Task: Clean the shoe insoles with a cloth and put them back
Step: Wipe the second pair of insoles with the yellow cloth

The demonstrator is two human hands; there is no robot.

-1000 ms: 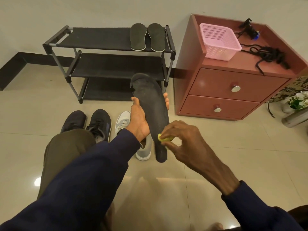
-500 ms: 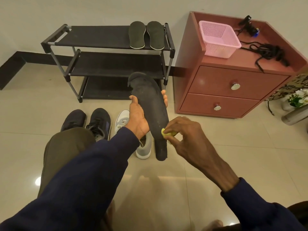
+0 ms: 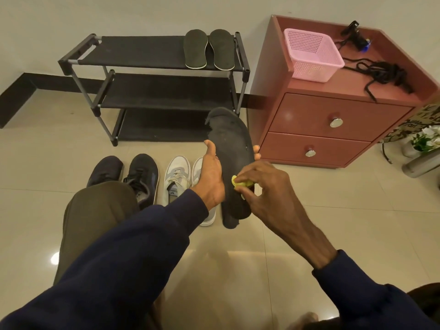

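My left hand [image 3: 212, 175] grips a dark worn insole [image 3: 232, 148] from behind, thumb on its left edge and fingertips showing on its right edge. The insole is held up over the floor, toe end pointing away. My right hand [image 3: 266, 186] pinches a small yellow cloth [image 3: 240, 182] against the insole's lower half. Two more dark insoles [image 3: 208, 48] lie side by side on the top shelf of the black shoe rack [image 3: 142, 53]. On the floor stand a pair of black sneakers [image 3: 140, 177] and a pair of white sneakers [image 3: 177, 177].
A red-brown two-drawer cabinet [image 3: 333, 120] stands right of the rack, carrying a pink plastic basket [image 3: 312, 54] and black cables [image 3: 383, 75]. A flower pot [image 3: 426, 139] and a metal bottle [image 3: 421, 166] sit at the far right. My knee [image 3: 100, 206] is at lower left.
My right hand has slid the yellow cloth up the insole from near the heel toward its middle. My left hand keeps the same hold on the insole.
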